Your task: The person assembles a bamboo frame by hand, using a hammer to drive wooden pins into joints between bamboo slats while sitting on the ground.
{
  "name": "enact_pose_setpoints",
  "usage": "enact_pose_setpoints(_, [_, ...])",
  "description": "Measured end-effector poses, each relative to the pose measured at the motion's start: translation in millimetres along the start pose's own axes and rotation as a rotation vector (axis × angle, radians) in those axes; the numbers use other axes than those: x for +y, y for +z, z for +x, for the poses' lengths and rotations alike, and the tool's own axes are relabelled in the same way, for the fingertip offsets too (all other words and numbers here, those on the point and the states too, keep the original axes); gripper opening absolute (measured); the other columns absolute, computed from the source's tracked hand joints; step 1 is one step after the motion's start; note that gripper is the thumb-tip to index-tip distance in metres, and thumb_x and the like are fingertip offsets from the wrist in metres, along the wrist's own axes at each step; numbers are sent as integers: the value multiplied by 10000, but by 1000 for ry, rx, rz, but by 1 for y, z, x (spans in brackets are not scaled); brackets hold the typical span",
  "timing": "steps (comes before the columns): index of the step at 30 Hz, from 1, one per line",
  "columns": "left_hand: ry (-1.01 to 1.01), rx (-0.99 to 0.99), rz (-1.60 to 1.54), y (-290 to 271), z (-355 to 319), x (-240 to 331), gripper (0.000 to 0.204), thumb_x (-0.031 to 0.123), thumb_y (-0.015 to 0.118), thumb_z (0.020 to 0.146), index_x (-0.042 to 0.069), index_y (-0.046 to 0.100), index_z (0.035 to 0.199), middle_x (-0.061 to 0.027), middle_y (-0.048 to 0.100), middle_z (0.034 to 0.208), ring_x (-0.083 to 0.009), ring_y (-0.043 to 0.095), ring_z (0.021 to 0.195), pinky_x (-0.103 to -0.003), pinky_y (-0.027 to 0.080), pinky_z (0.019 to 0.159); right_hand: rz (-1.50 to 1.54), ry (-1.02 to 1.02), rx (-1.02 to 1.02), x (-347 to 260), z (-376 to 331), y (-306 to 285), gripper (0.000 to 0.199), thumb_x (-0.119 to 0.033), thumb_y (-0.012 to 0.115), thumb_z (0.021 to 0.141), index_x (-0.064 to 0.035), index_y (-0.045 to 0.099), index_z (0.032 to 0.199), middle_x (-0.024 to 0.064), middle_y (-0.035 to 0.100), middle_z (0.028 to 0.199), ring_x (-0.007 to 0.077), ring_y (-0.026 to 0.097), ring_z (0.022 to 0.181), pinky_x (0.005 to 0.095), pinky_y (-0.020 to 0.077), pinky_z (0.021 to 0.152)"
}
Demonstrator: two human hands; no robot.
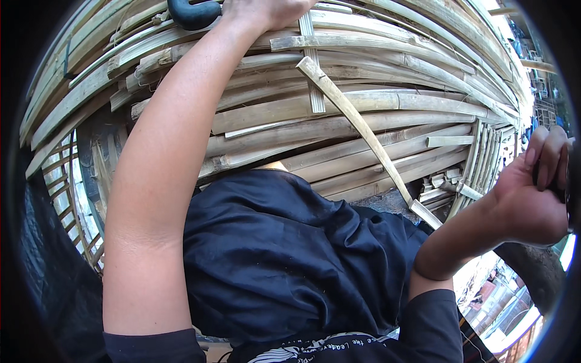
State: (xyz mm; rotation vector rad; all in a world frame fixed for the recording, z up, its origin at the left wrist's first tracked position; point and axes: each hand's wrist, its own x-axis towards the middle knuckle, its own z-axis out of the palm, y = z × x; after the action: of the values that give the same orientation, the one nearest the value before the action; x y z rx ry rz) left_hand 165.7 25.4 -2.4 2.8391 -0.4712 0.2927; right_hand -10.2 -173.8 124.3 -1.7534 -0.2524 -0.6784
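Outdoor bamboo yard: stacked split bamboo (375, 115)

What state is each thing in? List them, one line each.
Left hand: closed on the black curved handle.
Right hand: curled around a dark object at the picture's edge, mostly hidden.
Pale split-bamboo lattice: bowed strips, bound together.
Loose bamboo strip: lying diagonally across the lattice.
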Motion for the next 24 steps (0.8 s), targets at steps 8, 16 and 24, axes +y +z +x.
enact_pose_setpoints(8, [-29,-13,6,2,-11,-3,756,557,395,959,126,223,1556,-141,142,1638,-273,110,1524,-589,24,1215,-453,345,-311,10,-14,19,356,-382,527,1016,-32,587,1021,4,494,629,140,509,508,313,467,543])
enact_pose_setpoints(16, [-23,-42,-15,9,1,-6,761,546,398,959,134,195,1564,-139,139,1639,-275,110,1523,-594,24,1213,-631,268,-386,74,-43,24,453,-432,550,998,7,569,889,64,511,636,143,467,546,336,394,528])
enact_pose_setpoints(24, [-19,-33,-23,4,-1,-7,759,569,345,976,137,155,1571,-125,101,1646,-259,93,1525,-593,13,1212,-101,21,-38,-12,16,-12,538,-607,427,973,-101,435,790,-1,407,598,92,401,489,233,364,508])
